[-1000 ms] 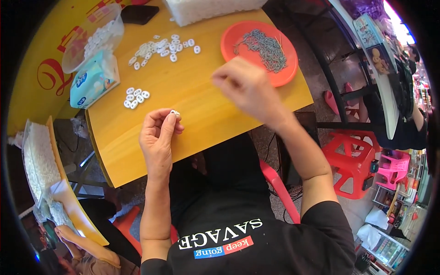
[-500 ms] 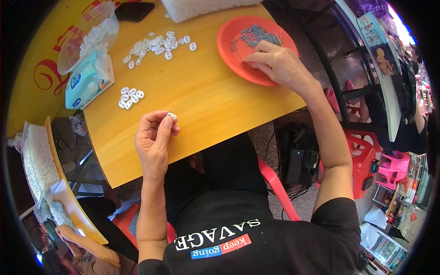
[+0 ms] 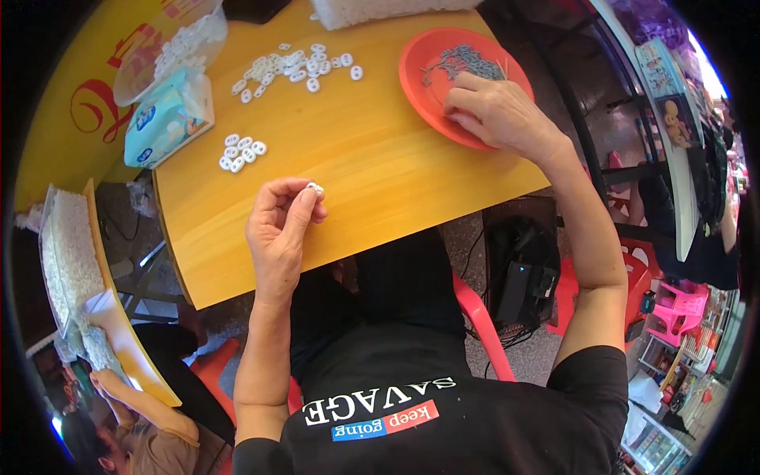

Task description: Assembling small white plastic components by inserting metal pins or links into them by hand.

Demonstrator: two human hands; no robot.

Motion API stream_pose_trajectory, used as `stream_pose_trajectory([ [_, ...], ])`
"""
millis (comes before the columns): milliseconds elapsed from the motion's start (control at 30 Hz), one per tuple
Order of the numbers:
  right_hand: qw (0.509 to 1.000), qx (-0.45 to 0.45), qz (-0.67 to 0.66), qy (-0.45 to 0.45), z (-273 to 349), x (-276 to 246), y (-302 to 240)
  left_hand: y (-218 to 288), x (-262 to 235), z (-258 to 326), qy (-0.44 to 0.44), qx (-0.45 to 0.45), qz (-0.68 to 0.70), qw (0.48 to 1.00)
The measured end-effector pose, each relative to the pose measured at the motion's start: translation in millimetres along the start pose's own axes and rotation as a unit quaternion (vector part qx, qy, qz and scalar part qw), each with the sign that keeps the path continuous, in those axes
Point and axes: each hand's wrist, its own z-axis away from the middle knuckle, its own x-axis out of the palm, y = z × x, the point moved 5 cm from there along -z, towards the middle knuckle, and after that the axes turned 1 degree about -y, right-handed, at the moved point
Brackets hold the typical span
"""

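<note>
My left hand (image 3: 279, 228) pinches a small white ring-shaped piece (image 3: 315, 189) between thumb and fingertips, just above the yellow wooden table (image 3: 372, 166). My right hand (image 3: 497, 112) rests in the orange plate (image 3: 421, 79) at the far right, fingers curled down on a heap of small grey metal pieces (image 3: 463, 59). Whether it holds any of them is hidden. A small cluster of white pieces (image 3: 241, 152) lies left of centre, and a larger scatter of white pieces (image 3: 297, 65) lies farther back.
A light blue tissue pack (image 3: 166, 119) and a clear plastic bag of white pieces (image 3: 170, 47) sit at the table's left. A white foam block (image 3: 372, 9) lies at the far edge. Red plastic stools (image 3: 633, 277) stand on the right; another person (image 3: 127, 427) sits lower left.
My right hand has reached from the table's middle out to the orange plate and settled on the metal pieces. My left hand keeps holding the white piece in about the same place.
</note>
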Motion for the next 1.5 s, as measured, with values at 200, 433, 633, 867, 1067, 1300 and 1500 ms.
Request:
stream_pose_trajectory([
  [200, 0.988, 0.092, -0.116, 0.032, -2, -16, -23, 5, 3, -2, 0.015, -0.021, 0.028, 0.999],
  [433, 0.695, 0.152, -0.679, 0.181, -17, 27, -106, 15, 7, 3, 0.018, 0.006, 0.067, 0.998],
  [633, 0.619, 0.180, -0.745, 0.172, -37, 50, -138, 28, 7, 13, 0.002, 0.024, 0.063, 0.998],
  [867, 0.620, 0.160, -0.745, 0.187, -41, 50, -150, 35, 5, 21, 0.006, 0.032, 0.073, 0.997],
  [1067, 0.635, 0.148, -0.741, 0.162, -39, 53, -156, 39, 2, 24, 0.001, 0.040, 0.081, 0.996],
  [1300, 0.637, 0.127, -0.745, 0.149, -41, 52, -158, 41, -1, 25, 0.002, 0.056, 0.073, 0.996],
  [1500, 0.685, 0.129, -0.701, 0.150, -42, 44, -162, 46, 1, 28, 0.002, 0.080, 0.049, 0.996],
])
